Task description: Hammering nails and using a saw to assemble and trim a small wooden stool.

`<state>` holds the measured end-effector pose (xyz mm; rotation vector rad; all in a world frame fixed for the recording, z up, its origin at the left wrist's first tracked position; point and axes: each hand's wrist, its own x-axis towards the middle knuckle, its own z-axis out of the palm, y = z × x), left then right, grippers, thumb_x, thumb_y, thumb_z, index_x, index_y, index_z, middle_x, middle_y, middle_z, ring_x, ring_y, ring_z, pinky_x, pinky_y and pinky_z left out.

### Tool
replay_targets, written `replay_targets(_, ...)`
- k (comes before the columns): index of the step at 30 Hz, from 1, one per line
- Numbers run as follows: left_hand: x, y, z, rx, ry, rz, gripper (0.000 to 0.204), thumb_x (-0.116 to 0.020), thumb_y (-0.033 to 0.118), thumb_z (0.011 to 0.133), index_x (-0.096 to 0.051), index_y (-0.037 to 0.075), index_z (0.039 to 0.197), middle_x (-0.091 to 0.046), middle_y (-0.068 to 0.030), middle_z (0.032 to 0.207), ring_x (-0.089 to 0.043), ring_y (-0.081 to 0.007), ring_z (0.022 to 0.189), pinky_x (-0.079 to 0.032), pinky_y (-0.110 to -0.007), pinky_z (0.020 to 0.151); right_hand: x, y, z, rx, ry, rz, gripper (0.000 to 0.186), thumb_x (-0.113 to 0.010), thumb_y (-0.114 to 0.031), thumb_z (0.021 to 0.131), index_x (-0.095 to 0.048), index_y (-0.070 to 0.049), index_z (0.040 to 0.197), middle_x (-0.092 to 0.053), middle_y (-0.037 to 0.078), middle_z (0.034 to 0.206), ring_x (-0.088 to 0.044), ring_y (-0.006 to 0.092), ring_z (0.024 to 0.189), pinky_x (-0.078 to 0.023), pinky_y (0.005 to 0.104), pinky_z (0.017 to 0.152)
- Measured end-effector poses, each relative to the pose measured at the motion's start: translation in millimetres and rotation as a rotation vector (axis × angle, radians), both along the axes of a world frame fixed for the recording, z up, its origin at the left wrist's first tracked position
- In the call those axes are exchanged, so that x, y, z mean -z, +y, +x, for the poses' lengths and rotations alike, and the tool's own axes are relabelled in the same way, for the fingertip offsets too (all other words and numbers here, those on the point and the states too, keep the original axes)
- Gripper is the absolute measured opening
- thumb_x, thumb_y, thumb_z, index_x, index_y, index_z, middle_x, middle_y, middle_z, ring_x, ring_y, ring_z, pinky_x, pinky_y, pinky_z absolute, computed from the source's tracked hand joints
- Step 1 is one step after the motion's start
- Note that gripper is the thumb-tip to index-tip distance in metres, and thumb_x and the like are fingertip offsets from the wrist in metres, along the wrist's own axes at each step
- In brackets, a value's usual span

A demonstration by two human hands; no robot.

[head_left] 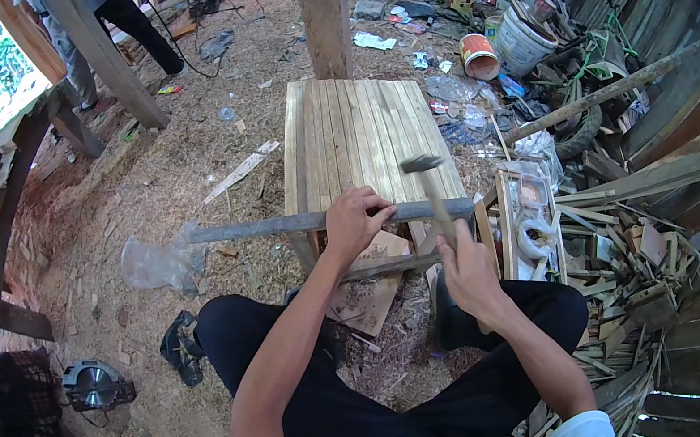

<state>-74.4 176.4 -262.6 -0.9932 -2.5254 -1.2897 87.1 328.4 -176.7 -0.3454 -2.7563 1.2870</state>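
Note:
Between my knees stands a small table with a top of pale wooden slats. Across its near edge lies a long grey bar, its left end reaching well past the top. My left hand rests over the bar, thumb and fingertips pinched together; whatever is between them is too small to make out. In my right hand is a hammer, gripped by its wooden handle. The hammer's dark head is raised to the right of my left hand, apart from it.
Beside my right leg, a shallow wooden box holds a plastic tub and a white roll. Scrap wood is heaped farther right. A circular saw lies at left. Beyond the table rises a wooden post; another person stands far left.

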Motion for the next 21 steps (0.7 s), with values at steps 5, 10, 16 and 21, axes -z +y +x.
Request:
replay_targets(5, -1.0, -0.4, 0.1, -0.012, 0.0, -0.07, 0.02, -0.078, 0.028, 0.077, -0.077, 0.011, 0.086, -0.063, -0.0033, 0.076, -0.06, -0.0234, 0.078, -0.047, -0.036, 0.07, -5.9, 1.5, -2.0, -0.13, -0.154, 0.155, 0.023, -0.05, -0.018, 0.1, -0.043, 0.004, 0.102, -0.058, 0.035, 0.072, -0.057, 0.0552, 0.079, -0.041, 0.0587, 0.065)
replay_targets(10, -0.3, -6.4, 4.6, 0.095, 0.191, 0.014, 0.028, -0.081, 0.028, 0.074, -0.077, 0.011, 0.096, -0.065, -0.0002, 0.083, -0.059, -0.0212, 0.081, -0.047, -0.034, 0.072, -10.4, 3.6, -4.5, 0.027, -0.131, 0.038, 0.025, -0.05, -0.02, 0.101, -0.044, 0.004, 0.098, -0.059, 0.035, 0.074, -0.057, 0.0547, 0.081, -0.041, 0.0593, 0.067)
replay_targets(16, 1.9, -6.7, 5.4, 0.13, 0.286, -0.061, 0.026, -0.078, 0.024, 0.076, -0.076, 0.01, 0.099, -0.066, 0.0006, 0.087, -0.058, -0.0201, 0.083, -0.047, -0.034, 0.075, 0.5, 2.5, -2.8, -0.021, -0.158, 0.091, 0.025, -0.049, -0.019, 0.101, -0.044, 0.005, 0.1, -0.058, 0.036, 0.075, -0.057, 0.056, 0.081, -0.042, 0.0593, 0.067)
replay_targets(21, 0.3, -6.1, 5.8, 0.105, 0.27, -0.062, 0.027, -0.078, 0.025, 0.077, -0.076, 0.008, 0.097, -0.066, 0.0004, 0.086, -0.056, -0.0208, 0.082, -0.047, -0.034, 0.076, 6.0, 4.3, 0.3, -0.032, -0.062, 0.109, 0.026, -0.05, -0.022, 0.101, -0.042, 0.002, 0.094, -0.056, 0.03, 0.066, -0.057, 0.0514, 0.069, -0.04, 0.0548, 0.059)
